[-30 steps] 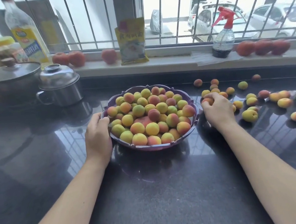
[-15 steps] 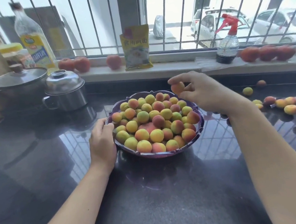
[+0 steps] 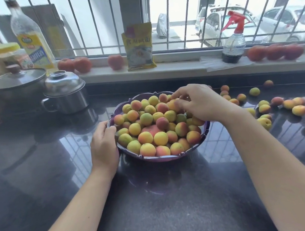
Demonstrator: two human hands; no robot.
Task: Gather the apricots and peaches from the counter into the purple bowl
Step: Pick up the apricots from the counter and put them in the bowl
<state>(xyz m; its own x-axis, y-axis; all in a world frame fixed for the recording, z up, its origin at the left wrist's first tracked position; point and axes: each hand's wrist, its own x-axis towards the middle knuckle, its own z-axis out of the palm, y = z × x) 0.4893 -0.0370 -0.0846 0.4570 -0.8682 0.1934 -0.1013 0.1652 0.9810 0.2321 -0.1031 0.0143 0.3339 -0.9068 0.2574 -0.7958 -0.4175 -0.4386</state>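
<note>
The purple bowl [image 3: 163,158] stands mid-counter, heaped with yellow and reddish apricots and peaches [image 3: 160,138]. My left hand [image 3: 103,146] grips the bowl's left rim, thumb over the edge. My right hand [image 3: 200,103] hovers over the back right of the heap, its fingertips pinching one orange apricot [image 3: 172,104] that touches the pile. Several loose apricots and peaches [image 3: 300,110] lie scattered on the dark counter to the right of the bowl; my right forearm hides some of them.
A lidded steel pot [image 3: 64,92] and a lidded pan [image 3: 17,81] stand at the back left. On the windowsill are an oil bottle [image 3: 33,43], a yellow packet [image 3: 138,46], a spray bottle [image 3: 233,40] and red tomatoes [image 3: 275,52].
My right hand picked an apricot from the counter at the right, carried it up over the bowl, and has now lowered it onto the heap. My left hand stayed on the rim.
</note>
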